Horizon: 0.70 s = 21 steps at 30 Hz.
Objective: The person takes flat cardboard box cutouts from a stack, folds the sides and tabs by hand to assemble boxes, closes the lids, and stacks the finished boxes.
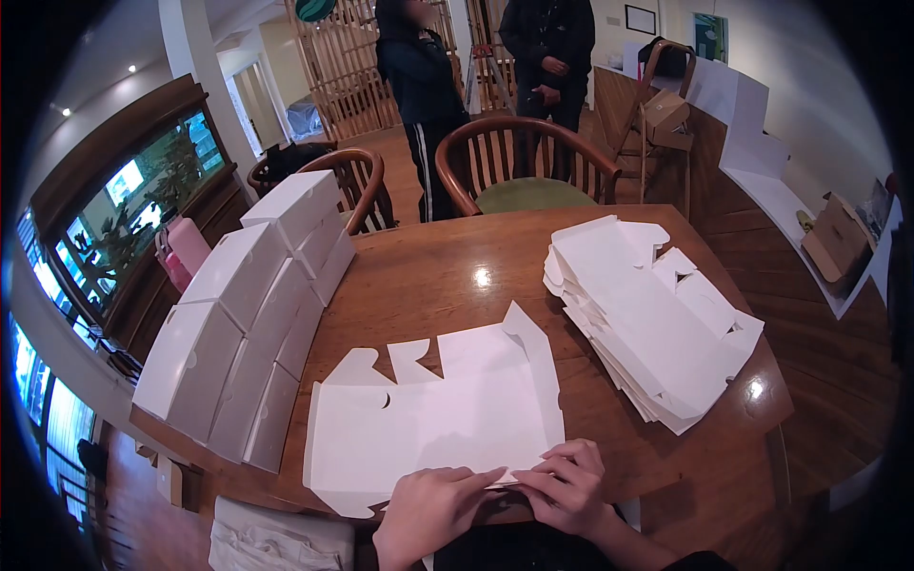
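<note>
A white die-cut box blank [447, 409] lies unfolded on the wooden table in front of me, its right-hand flap bent upward. At its near edge, my left hand [440, 504] pinches a narrow cardboard flap between thumb and fingers. Close beside it, my right hand [566, 481] grips the same edge with its fingers curled, the fingertips almost meeting those of the left. The part of the flap under my fingers is mostly hidden.
Folded white boxes [233, 324] are stacked along the table's left side. A pile of flat box blanks [647, 314] lies at the right. Wooden chairs [528, 162] stand beyond the table [428, 266], with two people behind them. A pink bottle [184, 246] stands past the boxes.
</note>
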Each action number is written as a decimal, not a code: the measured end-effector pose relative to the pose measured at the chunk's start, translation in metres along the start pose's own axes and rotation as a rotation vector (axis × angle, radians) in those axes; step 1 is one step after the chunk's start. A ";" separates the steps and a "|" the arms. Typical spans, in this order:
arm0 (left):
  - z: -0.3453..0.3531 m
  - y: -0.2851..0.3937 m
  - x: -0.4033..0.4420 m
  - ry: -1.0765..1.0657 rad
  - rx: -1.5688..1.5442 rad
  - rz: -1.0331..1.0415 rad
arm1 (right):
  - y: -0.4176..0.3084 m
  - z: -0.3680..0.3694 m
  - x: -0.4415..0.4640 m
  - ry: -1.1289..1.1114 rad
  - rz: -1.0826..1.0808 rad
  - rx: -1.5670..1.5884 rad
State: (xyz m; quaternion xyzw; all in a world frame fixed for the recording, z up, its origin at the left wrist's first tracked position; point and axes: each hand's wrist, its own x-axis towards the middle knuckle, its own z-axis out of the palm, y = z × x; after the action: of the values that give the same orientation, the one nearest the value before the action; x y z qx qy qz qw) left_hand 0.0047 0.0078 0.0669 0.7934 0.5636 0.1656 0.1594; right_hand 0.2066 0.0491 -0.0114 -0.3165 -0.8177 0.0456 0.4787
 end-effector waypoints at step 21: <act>-0.006 -0.025 -0.043 0.253 -0.089 -0.164 | 0.000 -0.005 0.003 -0.071 -0.065 -0.021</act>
State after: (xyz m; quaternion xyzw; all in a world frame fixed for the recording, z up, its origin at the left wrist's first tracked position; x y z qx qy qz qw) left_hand -0.0318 -0.0248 0.0577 0.7095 0.6344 0.2755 0.1351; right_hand 0.2092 0.0500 -0.0065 -0.2929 -0.8444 0.0327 0.4474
